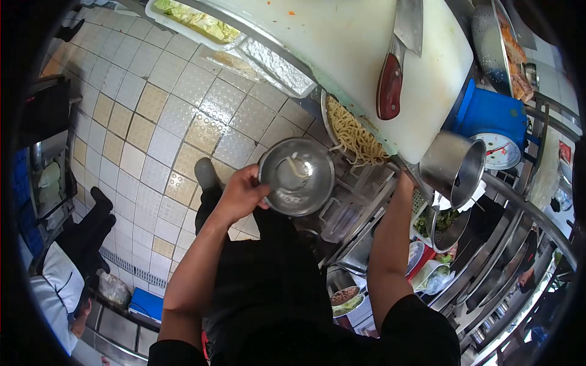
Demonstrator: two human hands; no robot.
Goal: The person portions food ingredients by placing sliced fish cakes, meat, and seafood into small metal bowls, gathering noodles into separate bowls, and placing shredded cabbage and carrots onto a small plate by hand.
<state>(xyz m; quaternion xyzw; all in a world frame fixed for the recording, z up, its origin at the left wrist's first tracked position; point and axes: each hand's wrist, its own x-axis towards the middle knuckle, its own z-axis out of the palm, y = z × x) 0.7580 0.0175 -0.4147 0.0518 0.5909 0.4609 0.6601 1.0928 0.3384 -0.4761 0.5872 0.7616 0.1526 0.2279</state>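
Observation:
My left hand (243, 194) grips the rim of a round steel bowl (316, 190), thumb over the edge. A pale noodle strand (297, 167) lies inside it. Just past the bowl, a heap of thick noodles (354, 131) sits in a container partly covered by the white cutting board (342, 43). My right hand (404, 179) reaches to the board's near corner, beside the noodles; its fingers are hidden there, so any hold is not visible. To its right a steel pot (442, 161) is tipped, its mouth facing right.
A cleaver with a red handle (389, 88) lies on the board. Behind the pot stand a dial scale (500, 151) and a blue container (491, 116). Trays of shredded cabbage (198, 21) line the board's left edge. Another person in white (61, 277) is at lower left.

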